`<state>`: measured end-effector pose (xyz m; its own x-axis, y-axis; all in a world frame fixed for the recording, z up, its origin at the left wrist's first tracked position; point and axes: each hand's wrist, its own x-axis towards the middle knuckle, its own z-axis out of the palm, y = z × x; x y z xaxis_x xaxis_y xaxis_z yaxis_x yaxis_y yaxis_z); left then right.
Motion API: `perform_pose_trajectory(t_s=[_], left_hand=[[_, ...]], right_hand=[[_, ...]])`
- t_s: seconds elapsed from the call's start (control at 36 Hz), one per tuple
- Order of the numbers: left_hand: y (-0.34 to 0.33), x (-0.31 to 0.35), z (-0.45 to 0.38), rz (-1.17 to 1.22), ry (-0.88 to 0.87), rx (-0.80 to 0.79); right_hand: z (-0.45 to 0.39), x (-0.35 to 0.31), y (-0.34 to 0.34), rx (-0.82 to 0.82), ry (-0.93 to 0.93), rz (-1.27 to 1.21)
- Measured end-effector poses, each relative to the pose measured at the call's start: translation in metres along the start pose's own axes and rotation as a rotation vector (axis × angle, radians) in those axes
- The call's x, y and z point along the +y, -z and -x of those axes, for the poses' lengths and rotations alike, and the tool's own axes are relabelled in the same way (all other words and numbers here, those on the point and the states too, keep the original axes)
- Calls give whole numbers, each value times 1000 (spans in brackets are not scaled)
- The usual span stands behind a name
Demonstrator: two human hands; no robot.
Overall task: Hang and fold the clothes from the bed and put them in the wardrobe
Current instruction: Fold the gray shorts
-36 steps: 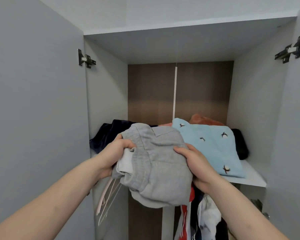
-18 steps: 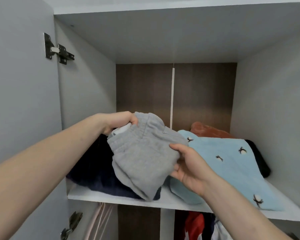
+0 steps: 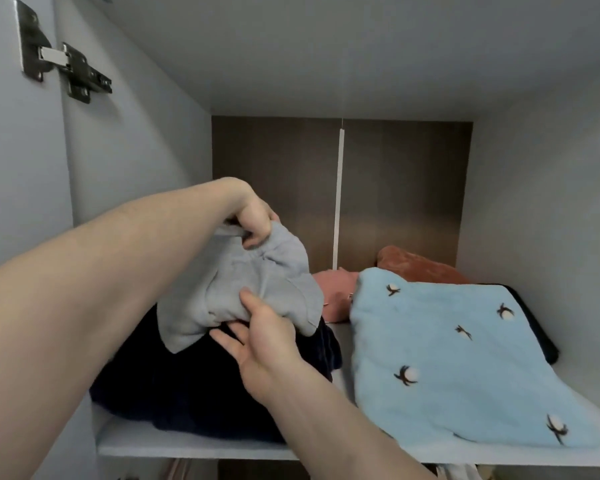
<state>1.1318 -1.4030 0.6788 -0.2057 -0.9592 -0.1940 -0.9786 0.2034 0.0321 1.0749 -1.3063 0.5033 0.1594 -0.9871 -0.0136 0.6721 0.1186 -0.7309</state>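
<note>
Folded grey garment (image 3: 257,289) is at wardrobe shelf (image 3: 194,445) level, sitting on top of the dark navy pile (image 3: 201,382) at the shelf's 9 o'clock side. Left hand (image 3: 253,220) grips its top rear edge, fingers curled tight round a bunch of fabric at about 12 o'clock on the garment. Right hand (image 3: 267,344) is at its 6 o'clock edge: thumb pressed on the grey front, fingers spread fairly straight underneath, between grey cloth and navy pile. Light blue blanket with cotton-flower print (image 3: 458,358) lies at 3 o'clock of the garment, apart from it, draped down to the shelf's front edge. Pinkish item (image 3: 336,296) sits between the two at the back, rust-orange item (image 3: 420,268) behind the blanket, black item (image 3: 537,327) at the far 3 o'clock wall. Door hinge (image 3: 63,60) at 10 o'clock.
</note>
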Motion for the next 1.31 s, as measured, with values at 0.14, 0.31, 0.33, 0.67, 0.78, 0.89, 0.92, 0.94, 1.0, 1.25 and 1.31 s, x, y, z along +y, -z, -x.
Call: perform_pose_trajectory(t_s=[0.14, 0.31, 0.33, 0.67, 0.78, 0.89, 0.92, 0.94, 1.0, 1.25, 1.31], left_hand=[[-40, -1, -21, -81, 62, 71], [-53, 5, -2, 10, -38, 400], [-57, 9, 7, 24, -53, 463], [-167, 13, 32, -69, 175, 416], [-177, 12, 28, -107, 88, 381], [-162, 18, 34, -65, 97, 317], [-157, 21, 36, -56, 104, 325], [-153, 25, 40, -54, 105, 351], [-146, 38, 48, -57, 78, 440], [-152, 153, 95, 77, -495, 666], [-161, 179, 99, 115, -620, 655]], right_hand=[[12, -15, 24, -100, -189, 305], [57, -79, 69, -182, -152, 701], [62, -89, 76, -159, -53, 811], [28, -172, 211, 321, 386, 2060], [26, -161, 227, 320, 297, 2020], [32, -166, 222, 293, 318, 1986], [36, -169, 221, 284, 345, 1968], [41, -171, 221, 278, 381, 1950], [54, -174, 224, 271, 449, 1904], [135, -184, 251, 339, 591, 1667], [162, -186, 259, 377, 587, 1634]])
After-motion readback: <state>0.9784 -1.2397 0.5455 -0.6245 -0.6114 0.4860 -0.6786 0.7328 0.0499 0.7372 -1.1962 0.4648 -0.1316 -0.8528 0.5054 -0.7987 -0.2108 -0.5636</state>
